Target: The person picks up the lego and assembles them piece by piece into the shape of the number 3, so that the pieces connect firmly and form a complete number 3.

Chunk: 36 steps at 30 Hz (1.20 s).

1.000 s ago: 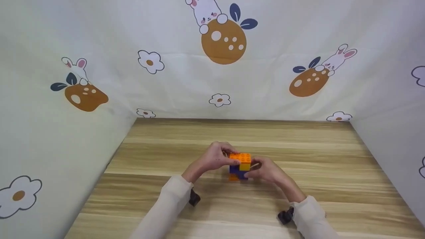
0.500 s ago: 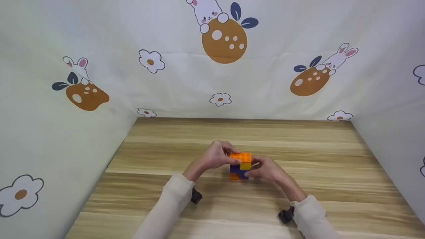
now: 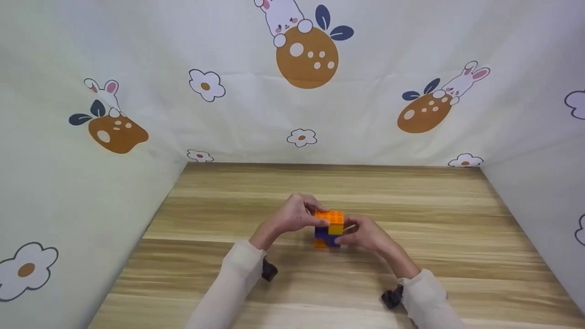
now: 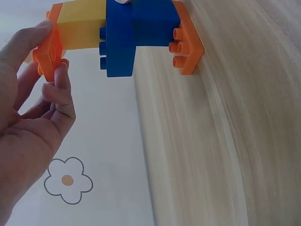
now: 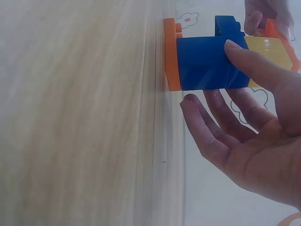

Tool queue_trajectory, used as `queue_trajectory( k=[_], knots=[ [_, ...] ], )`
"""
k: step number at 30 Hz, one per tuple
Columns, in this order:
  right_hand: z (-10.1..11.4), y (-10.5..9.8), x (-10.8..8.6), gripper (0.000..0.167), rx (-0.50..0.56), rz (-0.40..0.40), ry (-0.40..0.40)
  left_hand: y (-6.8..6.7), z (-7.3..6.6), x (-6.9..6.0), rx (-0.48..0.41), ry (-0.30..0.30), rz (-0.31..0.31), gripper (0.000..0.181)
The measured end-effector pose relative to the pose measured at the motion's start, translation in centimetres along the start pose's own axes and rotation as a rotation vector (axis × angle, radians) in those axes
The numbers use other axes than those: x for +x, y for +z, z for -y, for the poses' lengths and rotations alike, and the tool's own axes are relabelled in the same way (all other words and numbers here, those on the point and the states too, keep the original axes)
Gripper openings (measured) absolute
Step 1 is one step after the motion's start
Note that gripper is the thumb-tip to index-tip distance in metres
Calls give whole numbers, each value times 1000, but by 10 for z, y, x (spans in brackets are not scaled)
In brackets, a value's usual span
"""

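A stack of toy building bricks stands upright on the table. At its base lies a thin orange brick (image 4: 192,42); above it come a blue brick (image 5: 202,63) and a second blue brick (image 4: 120,52) that juts out to one side. Higher still is a yellow brick (image 3: 336,229), capped by a thin orange top brick (image 3: 337,216). My left hand (image 3: 295,214) pinches the orange top brick between thumb and fingers. On the stack's right side my right hand (image 3: 368,235) holds the blue bricks, thumb against their near face; its fingertips' contact behind them is partly hidden.
The wood-grain table (image 3: 219,183) is enclosed at the back and sides by a pale curtain (image 3: 247,114) printed with rabbits, fruit and flowers. Dark wrist cameras sit under both cuffs, the left camera (image 3: 269,270) and the right camera (image 3: 391,298).
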State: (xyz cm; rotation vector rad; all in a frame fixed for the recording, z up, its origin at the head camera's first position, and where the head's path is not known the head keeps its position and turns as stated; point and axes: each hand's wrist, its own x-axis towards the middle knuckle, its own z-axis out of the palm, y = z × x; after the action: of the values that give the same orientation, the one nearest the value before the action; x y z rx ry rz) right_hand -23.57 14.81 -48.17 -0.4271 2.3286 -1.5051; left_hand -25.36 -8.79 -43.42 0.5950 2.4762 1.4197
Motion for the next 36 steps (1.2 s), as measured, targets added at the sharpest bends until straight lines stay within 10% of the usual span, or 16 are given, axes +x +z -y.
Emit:
queue_trajectory(
  k=[8, 20, 36],
  knots=[
    [-1, 1, 2, 44, -24, -8, 22, -1, 7, -5, -1, -49, 43, 38],
    [-2, 1, 3, 43, -51, -25, 14, -1, 33, -19, -210, 103, 84, 64],
    [1, 2, 1, 44, -30, -26, 28, 14, 59, -17, -221, -116, 95, 69]
  ],
)
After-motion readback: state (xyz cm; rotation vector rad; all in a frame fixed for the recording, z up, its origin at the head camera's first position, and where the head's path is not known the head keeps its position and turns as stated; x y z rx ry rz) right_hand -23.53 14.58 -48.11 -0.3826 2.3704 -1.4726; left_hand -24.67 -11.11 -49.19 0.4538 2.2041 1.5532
